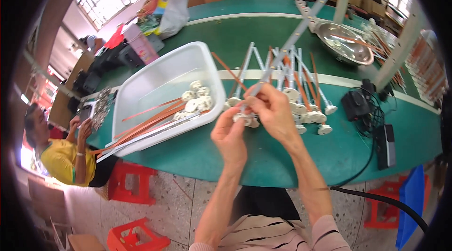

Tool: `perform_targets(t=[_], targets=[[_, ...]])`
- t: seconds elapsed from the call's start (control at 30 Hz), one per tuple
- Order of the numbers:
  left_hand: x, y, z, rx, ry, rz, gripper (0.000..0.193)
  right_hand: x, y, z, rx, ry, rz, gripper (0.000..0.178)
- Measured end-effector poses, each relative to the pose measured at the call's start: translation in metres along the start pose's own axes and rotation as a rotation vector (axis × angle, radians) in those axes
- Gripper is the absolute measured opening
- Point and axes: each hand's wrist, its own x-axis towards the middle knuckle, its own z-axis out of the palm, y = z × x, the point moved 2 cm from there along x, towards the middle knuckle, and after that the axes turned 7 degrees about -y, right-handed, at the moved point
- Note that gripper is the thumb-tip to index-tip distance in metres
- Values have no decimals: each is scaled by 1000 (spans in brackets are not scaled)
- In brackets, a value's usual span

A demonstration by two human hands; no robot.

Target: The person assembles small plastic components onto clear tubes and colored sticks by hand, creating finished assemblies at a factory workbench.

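My left hand (230, 135) pinches a small white round part (242, 118) between thumb and fingers. Close beside it, my right hand (272, 112) grips the lower end of a long grey strip (294, 36), which slants up and away to the right. The strip's end meets the white part at my fingertips, but the fingers hide how they join. Behind and right of my hands lies a bunch of similar white round pieces (314, 117) with silver and orange-brown strips (308, 86) attached.
At left stands a white plastic tub (214, 69) with white pieces and strips. A metal bowl (346, 44) sits far right, near a post (400, 46). A black adapter (355, 105) and cables lie on the green table (188, 149). A co-worker (63, 157) sits at left, by red stools (134, 182).
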Motion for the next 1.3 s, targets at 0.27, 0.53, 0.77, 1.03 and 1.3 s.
perform_targets(t=[0.27,0.53,0.77,1.03,1.3], targets=[[1,9,1,3,-14,-57,23,0,-2,0,4,-77,57,9],[1,10,4,12,-47,-87,16,1,-2,1,116,-56,96,11],[1,8,3,-8,5,-118,11,2,-4,-4,93,-44,133,9],[2,9,6,83,-48,-91,25,3,4,-6,-56,-82,87,8],[-1,13,7,119,-45,-70,35,0,2,-3,-216,-88,82,9]])
